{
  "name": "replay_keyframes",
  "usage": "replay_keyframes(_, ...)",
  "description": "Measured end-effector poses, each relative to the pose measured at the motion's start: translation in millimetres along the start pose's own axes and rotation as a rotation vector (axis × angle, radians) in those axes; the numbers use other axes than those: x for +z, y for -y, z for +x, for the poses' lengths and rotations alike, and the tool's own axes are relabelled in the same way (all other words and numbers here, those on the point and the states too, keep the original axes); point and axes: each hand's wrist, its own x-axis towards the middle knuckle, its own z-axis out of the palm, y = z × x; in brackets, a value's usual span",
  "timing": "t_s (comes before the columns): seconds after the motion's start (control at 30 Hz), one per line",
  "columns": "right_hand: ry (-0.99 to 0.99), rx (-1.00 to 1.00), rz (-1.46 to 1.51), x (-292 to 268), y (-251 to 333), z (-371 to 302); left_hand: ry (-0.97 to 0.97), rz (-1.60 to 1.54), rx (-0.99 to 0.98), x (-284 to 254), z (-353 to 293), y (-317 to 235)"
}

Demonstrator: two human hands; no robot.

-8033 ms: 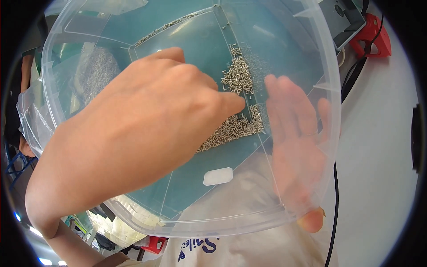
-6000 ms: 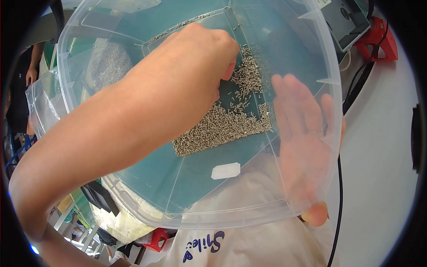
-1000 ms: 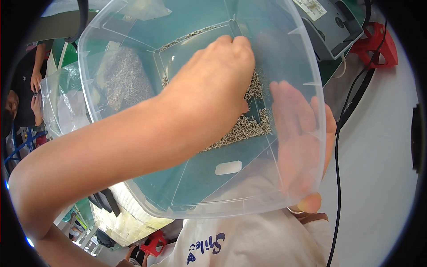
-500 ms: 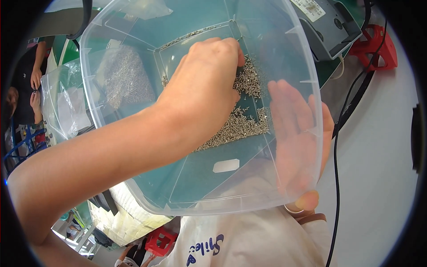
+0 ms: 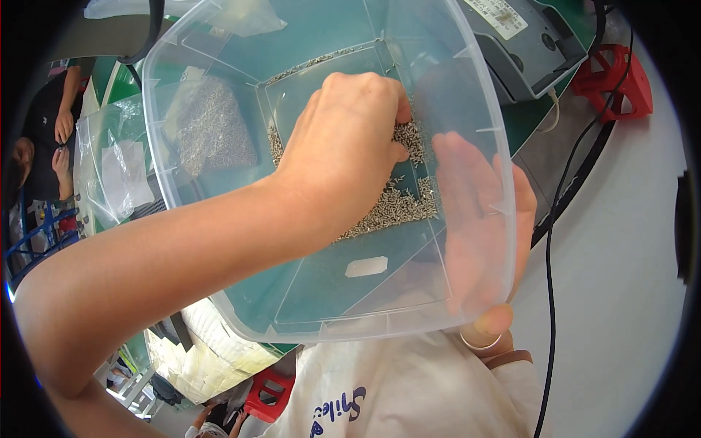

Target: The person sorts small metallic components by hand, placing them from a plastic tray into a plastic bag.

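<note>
A large clear plastic bin (image 5: 380, 334) is tilted in front of me. Small metal screws (image 5: 398, 210) lie heaped on its bottom, thickest along the near and right edges. My left hand (image 5: 354, 128) reaches down inside, its fingers curled at the screws; the fingertips are mostly hidden, so what they hold cannot be made out. From outside, my right hand (image 5: 478, 226) grips the right wall of the bin, the fingers showing through the plastic and the thumb at the near right rim. A white label (image 5: 366, 266) is on the near wall.
Through the left wall shows a bag of small metal pieces (image 5: 217, 131); another clear bag (image 5: 117, 175) lies beside it. A grey device (image 5: 529, 47) stands at the far right, near a red stool (image 5: 613, 80) and a black cable (image 5: 553, 292). Another person (image 5: 51, 139) sits at far left.
My left hand has shifted slightly down and to the right inside the bin, its fingers still curled. The right rim and my right hand have come a little to the left.
</note>
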Motion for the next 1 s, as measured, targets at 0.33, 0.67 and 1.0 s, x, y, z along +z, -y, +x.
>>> replay_keyframes(0.33, 0.076, -0.024, -0.052, -3.3, 2.7, 4.4, -0.039, -0.075, -0.057, -4.4, 7.6, -2.2)
replay_keyframes(0.67, 0.108, -0.029, -0.115, -0.8, 10.7, 1.0, 0.128, -0.27, -0.129, -47.0, 12.6, -5.6)
replay_keyframes(1.0, 0.143, -0.106, -0.435, 0.9, 14.3, -4.1, 0.118, -0.515, -0.059, -101.8, -52.2, -6.3)
